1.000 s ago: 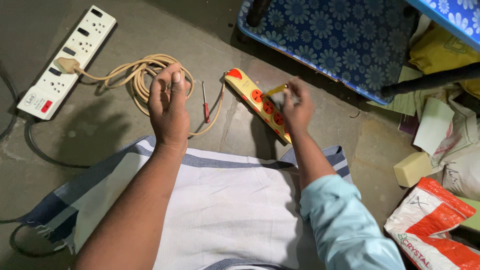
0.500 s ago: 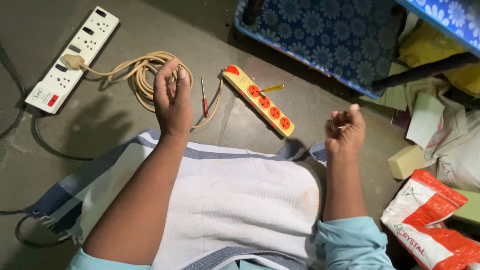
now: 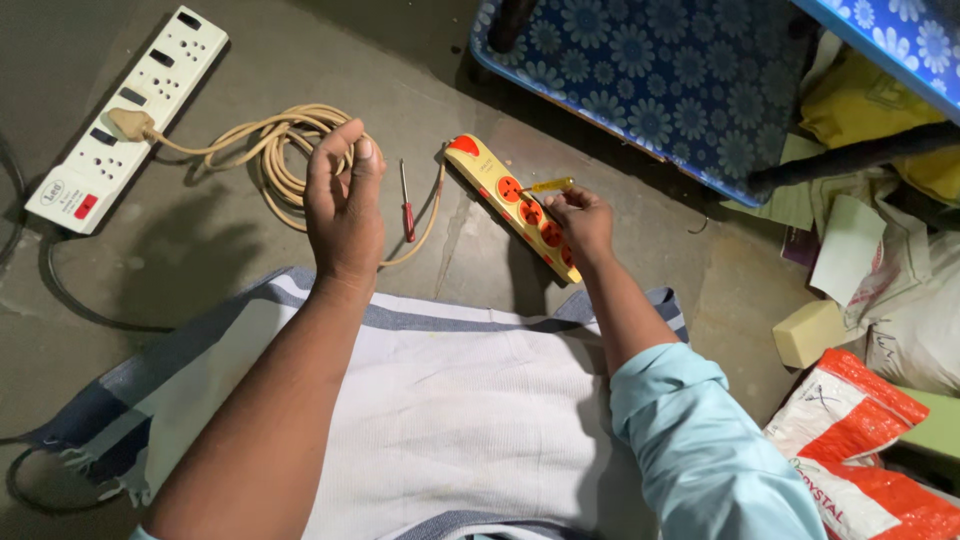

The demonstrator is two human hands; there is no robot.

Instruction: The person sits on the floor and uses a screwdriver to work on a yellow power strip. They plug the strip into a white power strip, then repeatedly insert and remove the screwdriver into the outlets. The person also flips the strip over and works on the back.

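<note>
Meanwhile, a yellow-handled screwdriver (image 3: 548,185) was held in the closed fingers of the right hand (image 3: 580,222), directly over the yellow and orange power strip (image 3: 508,200) laid on the floor (image 3: 200,250) just beyond the far edge of the striped cloth (image 3: 440,400). The left hand (image 3: 343,205) was raised above the coiled beige cable (image 3: 270,150), fingers pinched together; whether anything was gripped could not be told. A red screwdriver (image 3: 406,203) was seen between the two hands.
</note>
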